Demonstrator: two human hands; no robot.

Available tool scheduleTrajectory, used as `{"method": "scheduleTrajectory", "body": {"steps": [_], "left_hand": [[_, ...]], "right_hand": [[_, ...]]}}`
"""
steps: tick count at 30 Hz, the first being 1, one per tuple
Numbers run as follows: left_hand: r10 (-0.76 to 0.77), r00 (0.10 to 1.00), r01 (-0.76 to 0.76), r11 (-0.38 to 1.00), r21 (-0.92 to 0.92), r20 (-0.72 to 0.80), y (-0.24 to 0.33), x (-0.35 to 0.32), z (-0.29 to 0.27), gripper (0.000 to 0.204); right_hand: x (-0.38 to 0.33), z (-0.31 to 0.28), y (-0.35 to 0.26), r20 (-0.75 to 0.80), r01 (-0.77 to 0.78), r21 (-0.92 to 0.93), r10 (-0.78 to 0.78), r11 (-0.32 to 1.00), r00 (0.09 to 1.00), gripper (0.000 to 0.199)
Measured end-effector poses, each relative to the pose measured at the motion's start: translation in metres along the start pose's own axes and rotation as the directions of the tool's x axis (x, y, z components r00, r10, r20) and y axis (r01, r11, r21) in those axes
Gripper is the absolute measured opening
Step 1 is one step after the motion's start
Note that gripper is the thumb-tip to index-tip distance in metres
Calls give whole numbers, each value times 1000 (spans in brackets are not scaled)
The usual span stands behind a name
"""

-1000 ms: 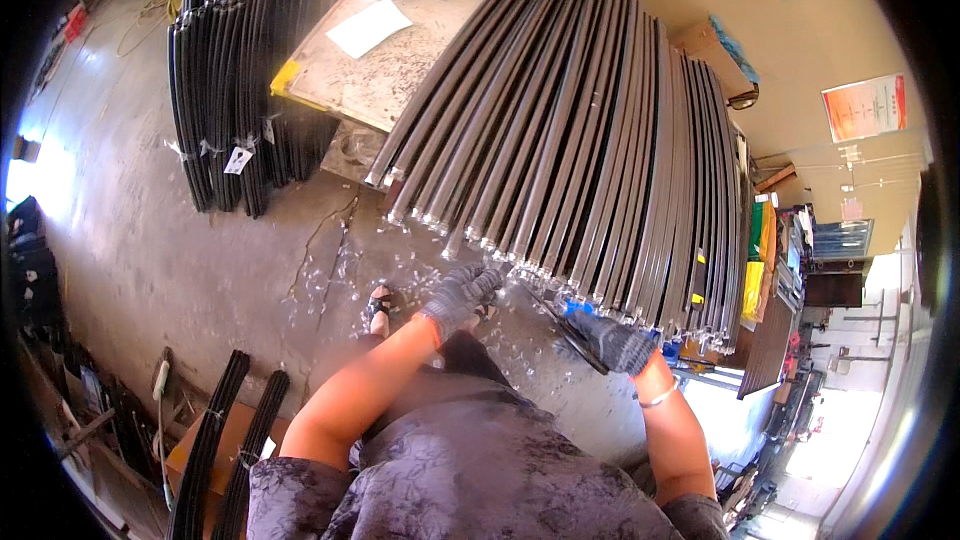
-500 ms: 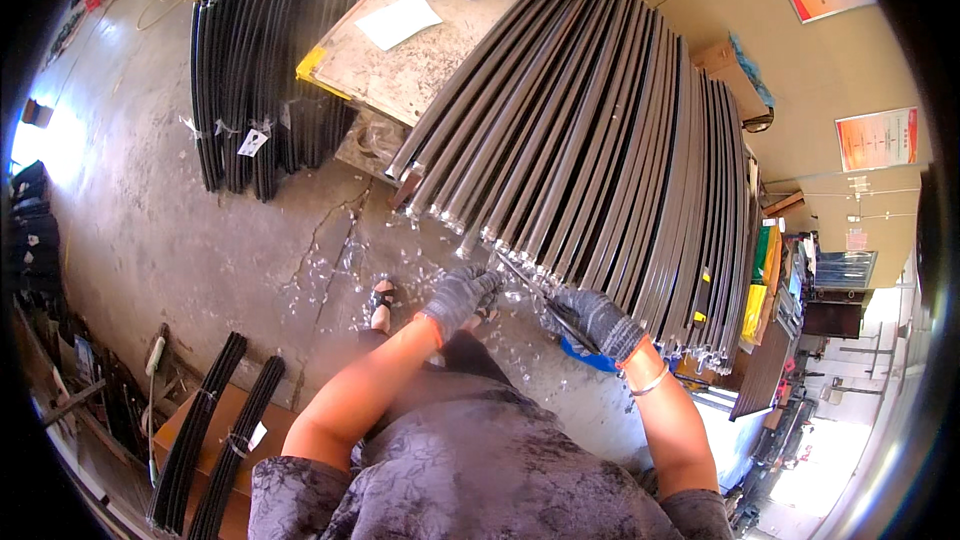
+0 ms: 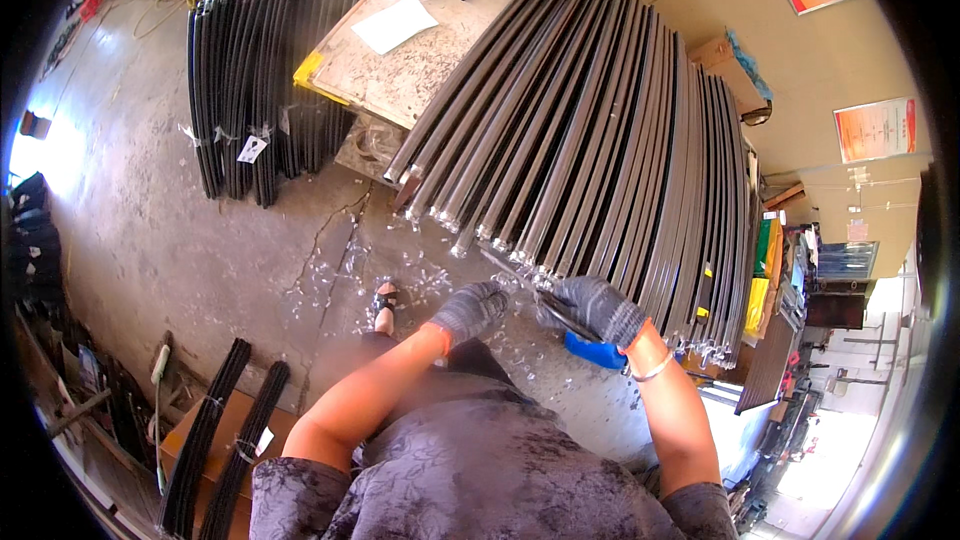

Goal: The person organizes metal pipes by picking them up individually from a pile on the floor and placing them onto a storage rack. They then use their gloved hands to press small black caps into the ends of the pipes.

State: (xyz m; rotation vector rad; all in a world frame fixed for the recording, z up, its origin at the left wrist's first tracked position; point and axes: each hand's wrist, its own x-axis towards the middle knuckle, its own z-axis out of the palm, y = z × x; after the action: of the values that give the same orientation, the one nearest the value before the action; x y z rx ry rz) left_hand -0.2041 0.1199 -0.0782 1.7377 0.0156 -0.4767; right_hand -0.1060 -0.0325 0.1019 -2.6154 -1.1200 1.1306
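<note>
My right hand (image 3: 598, 308), in a grey knit glove, is closed around dark scissors (image 3: 548, 300). Their slim blades point up and left to the near ends of the metal bars (image 3: 560, 140). Just left of the blades is my left hand (image 3: 472, 312), gloved as well, with its fingers curled together. Whatever may be in those fingers does not show. The long dark grey bars lie side by side in a wide row, and clear plastic film (image 3: 463, 244) wraps their near ends. Both hands are just short of these ends.
Clear plastic scraps (image 3: 350, 258) litter the concrete floor. Beneath my right hand is a blue object (image 3: 596, 351). A worktable (image 3: 400, 80) holds paper, a tape roll and a marker. Bundled black rods (image 3: 230, 90) stand at the far left; more bundles (image 3: 205, 430) lie near left on cardboard.
My left hand has drawn slightly down and away from the bar ends. The scissors have shifted a little left at the tip, and more of the blue object shows.
</note>
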Motion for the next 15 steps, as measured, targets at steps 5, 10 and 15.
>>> {"method": "scheduleTrajectory", "body": {"steps": [5, 10, 15], "left_hand": [[88, 994, -100, 640, -762, -57, 28, -8, -12, 61], [-108, 994, 59, 548, -835, -1, 33, 13, 0, 29], [-215, 969, 25, 574, -819, -121, 51, 10, 8, 21]], "right_hand": [[-63, 52, 39, -39, 38, 736, -13, 676, 999, 32], [-94, 69, 50, 74, -85, 995, 162, 57, 984, 39], [-94, 71, 57, 8, -145, 758, 214, 636, 977, 36]]}}
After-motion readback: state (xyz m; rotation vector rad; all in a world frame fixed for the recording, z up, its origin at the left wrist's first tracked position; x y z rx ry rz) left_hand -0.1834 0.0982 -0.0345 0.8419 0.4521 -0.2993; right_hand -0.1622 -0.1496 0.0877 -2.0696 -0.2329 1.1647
